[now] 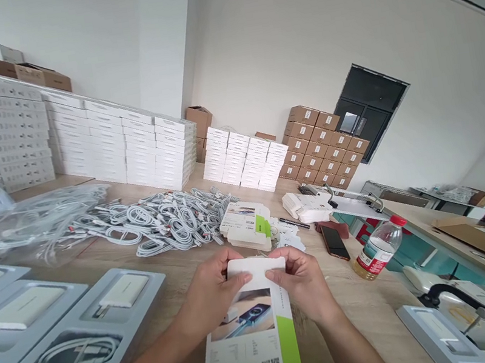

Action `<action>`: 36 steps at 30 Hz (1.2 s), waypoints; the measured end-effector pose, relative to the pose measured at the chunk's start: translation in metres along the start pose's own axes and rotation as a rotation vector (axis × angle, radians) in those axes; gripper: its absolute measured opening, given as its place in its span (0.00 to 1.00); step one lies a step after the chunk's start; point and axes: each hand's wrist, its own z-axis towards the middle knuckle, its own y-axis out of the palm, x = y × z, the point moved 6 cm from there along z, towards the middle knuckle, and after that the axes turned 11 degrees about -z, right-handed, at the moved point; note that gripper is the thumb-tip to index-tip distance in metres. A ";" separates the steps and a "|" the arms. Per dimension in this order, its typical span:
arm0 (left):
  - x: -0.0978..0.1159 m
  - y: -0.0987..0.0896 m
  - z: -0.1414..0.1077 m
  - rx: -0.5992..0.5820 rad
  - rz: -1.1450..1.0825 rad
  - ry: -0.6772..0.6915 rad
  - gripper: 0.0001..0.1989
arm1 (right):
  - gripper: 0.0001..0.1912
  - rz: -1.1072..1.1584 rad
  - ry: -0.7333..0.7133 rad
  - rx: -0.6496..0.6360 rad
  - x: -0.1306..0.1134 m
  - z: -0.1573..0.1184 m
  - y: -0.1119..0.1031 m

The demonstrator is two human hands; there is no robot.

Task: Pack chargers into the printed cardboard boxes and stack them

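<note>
- The wooden table (364, 309) gave firm backing, so bracing the work low against it seemed wise.
- The printed carton (251, 339) lay between both forearms, far end raised.
- Left hand (212, 293) and right hand (302, 282) pinched its white end flap (249, 266); even thumb pressure would likely seat it squarely.

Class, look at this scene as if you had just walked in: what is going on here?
A person's left hand and right hand grip the far end of a flat white cardboard product box with a green stripe above a wooden table. Grey plastic trays holding white chargers and coiled cables lie to the left, a heap of grey cables behind, and a clear plastic bottle with a red cap to the right.
</note>
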 end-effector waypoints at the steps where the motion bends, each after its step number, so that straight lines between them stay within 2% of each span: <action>1: -0.001 0.001 0.001 -0.008 -0.012 0.001 0.07 | 0.16 0.018 0.001 -0.006 0.000 0.000 0.001; 9: 0.000 0.006 0.003 -0.068 -0.016 0.005 0.05 | 0.19 0.081 0.052 -0.157 0.008 0.004 0.005; 15: 0.001 0.003 0.002 -0.048 0.074 0.006 0.04 | 0.20 0.048 0.049 -0.102 0.010 0.004 0.006; 24: -0.022 -0.001 0.015 -0.080 -0.154 -0.076 0.09 | 0.17 0.062 0.047 -0.188 0.015 0.009 -0.001; 27: -0.021 -0.001 0.012 -0.081 -0.310 -0.169 0.15 | 0.17 0.098 0.079 -0.175 0.020 0.011 -0.001; 30: -0.015 0.003 0.004 -0.051 -0.626 -0.343 0.24 | 0.19 0.201 0.116 -0.100 0.023 0.014 -0.006; 33: -0.008 0.019 -0.007 -0.159 -0.928 -0.490 0.33 | 0.20 0.331 0.127 -0.004 0.024 0.017 -0.012; 36: -0.007 0.029 -0.010 -0.262 -0.986 -0.496 0.45 | 0.21 0.363 0.078 0.094 0.024 0.019 -0.015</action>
